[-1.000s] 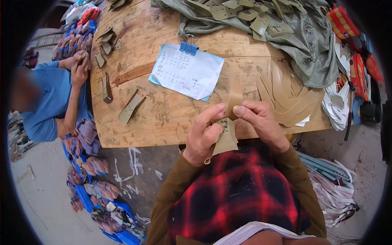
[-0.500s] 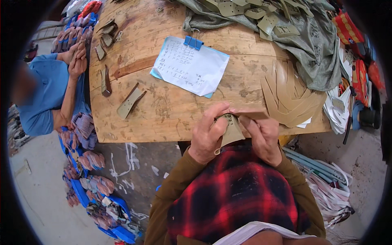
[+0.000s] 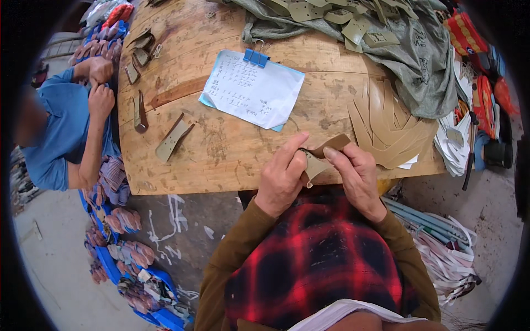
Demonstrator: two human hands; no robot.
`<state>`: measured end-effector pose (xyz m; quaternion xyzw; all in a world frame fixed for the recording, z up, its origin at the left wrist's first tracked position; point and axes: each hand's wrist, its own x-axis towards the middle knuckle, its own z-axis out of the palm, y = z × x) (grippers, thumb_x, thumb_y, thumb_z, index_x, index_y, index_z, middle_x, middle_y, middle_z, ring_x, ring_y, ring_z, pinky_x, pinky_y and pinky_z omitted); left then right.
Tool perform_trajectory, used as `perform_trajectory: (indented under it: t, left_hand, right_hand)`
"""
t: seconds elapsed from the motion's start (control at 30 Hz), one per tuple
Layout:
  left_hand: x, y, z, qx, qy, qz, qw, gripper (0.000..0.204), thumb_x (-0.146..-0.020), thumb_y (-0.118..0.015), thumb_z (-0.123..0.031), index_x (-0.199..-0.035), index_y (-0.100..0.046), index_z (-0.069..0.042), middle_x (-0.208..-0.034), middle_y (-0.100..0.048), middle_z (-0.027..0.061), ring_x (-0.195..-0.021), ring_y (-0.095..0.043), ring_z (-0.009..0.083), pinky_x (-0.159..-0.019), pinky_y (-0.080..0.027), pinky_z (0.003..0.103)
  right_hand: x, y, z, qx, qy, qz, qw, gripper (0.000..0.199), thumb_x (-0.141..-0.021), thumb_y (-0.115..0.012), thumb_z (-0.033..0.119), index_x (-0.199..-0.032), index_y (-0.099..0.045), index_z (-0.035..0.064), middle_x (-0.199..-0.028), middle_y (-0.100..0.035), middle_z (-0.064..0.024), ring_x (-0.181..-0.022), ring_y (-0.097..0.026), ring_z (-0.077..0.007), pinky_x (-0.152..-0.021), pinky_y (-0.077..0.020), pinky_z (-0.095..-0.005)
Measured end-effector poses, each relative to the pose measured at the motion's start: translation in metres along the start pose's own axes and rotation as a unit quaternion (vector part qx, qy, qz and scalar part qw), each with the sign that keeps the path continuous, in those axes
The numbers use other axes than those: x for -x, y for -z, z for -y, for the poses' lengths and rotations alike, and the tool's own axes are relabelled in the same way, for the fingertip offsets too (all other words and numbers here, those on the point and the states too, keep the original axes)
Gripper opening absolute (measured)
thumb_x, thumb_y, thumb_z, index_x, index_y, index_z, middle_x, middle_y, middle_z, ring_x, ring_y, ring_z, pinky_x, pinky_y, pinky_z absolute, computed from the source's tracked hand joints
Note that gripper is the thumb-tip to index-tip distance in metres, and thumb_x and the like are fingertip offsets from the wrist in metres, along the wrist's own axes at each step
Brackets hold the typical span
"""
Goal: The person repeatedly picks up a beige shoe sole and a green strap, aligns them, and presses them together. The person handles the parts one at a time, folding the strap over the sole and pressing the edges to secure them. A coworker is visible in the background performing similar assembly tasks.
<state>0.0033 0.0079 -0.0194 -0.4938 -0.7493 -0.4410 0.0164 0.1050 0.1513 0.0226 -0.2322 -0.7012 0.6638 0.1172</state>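
Note:
Both hands meet at the near edge of a round wooden table (image 3: 221, 149). My left hand (image 3: 283, 179) and my right hand (image 3: 356, 176) pinch a small olive-tan leather piece (image 3: 320, 157), bent into a fold between the fingers. The piece's upper flap pokes out toward the right above my right thumb. A fan of similar tan strips (image 3: 389, 129) lies on the table just right of my right hand.
A clipped sheet of paper (image 3: 251, 91) lies mid-table. Small tan cut pieces (image 3: 172, 138) sit at the left. Grey-green cloth (image 3: 408, 55) with more pieces covers the far right. Another person in a blue shirt (image 3: 61, 132) works at the left, beside stacked sandal parts (image 3: 118, 220).
The leather piece went from hanging flat below my hands to being folded up between them. My hands have shifted right and closer together. The other person's hands stay at the table's left edge.

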Motion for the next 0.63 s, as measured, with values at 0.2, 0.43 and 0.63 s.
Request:
perform_trajectory:
  t: [0.2, 0.43, 0.63]
  left_hand:
    - [0.003, -0.004, -0.002, -0.028, 0.029, 0.039, 0.998, 0.032, -0.069, -0.063, 0.005, -0.097, -0.05, -0.003, -0.115, -0.062, 0.0155, -0.09, -0.064, 0.0341, -0.068, -0.053, 0.038]
    - [-0.005, -0.002, -0.009, -0.046, 0.03, 0.048, 0.997, 0.03, -0.071, -0.062, 0.006, -0.098, -0.05, -0.003, -0.106, -0.063, 0.0139, -0.087, -0.063, 0.0352, -0.068, -0.051, 0.041]
    - [-0.011, 0.007, -0.01, 0.044, 0.257, 0.133, 0.956, 0.025, -0.089, -0.068, -0.018, -0.104, -0.054, -0.005, -0.114, -0.063, 0.0179, -0.092, -0.066, 0.0341, -0.067, -0.052, 0.038]
  right_hand:
    - [0.01, 0.005, 0.002, -0.002, -0.021, -0.025, 0.999, 0.016, -0.097, -0.055, 0.01, -0.094, -0.063, -0.004, -0.069, -0.048, 0.0012, -0.065, -0.041, -0.0064, -0.057, -0.0355, -0.0252]
    - [0.012, 0.007, 0.024, -0.066, 0.01, -0.034, 0.997, 0.025, -0.099, -0.047, 0.008, -0.111, -0.062, -0.0066, -0.097, -0.069, -0.0103, -0.09, -0.063, -0.0135, -0.082, -0.0492, -0.027]
    - [0.004, 0.034, 0.029, -0.144, 0.02, -0.084, 0.986, 0.031, -0.101, -0.045, 0.01, -0.124, -0.058, -0.0057, -0.107, -0.069, -0.0146, -0.101, -0.065, -0.0207, -0.092, -0.0503, -0.0328]
